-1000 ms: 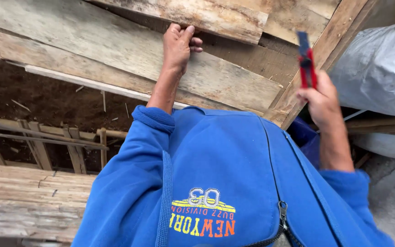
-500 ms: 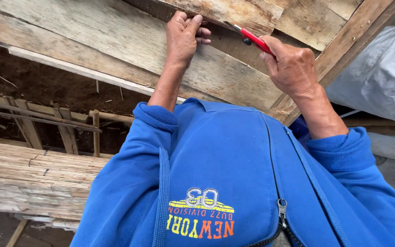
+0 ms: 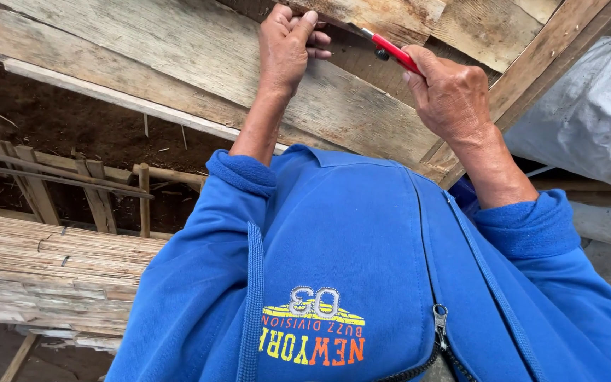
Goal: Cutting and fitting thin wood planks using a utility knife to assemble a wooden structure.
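The left hand (image 3: pixel 286 49) lies against the plank (image 3: pixel 362 15) at the top of the view, fingers curled over its lower edge and gripping it. The right hand (image 3: pixel 450 92) is closed round a red-handled tool (image 3: pixel 392 49), just right of that grip; the tool's tip meets the plank's edge beside the left fingertips, and what kind of tool it is cannot be told. Below the plank run broad weathered boards (image 3: pixel 178 64), and a slanting beam (image 3: pixel 553 64) crosses to its right. Beyond the beam sits a grey sack (image 3: pixel 588 120). Far below and left of the plank lies a bundle of split cane (image 3: pixel 44 269) — with dark soil (image 3: pixel 58 127) between. The blue sweatshirt (image 3: pixel 348 269) hides everything lower down.
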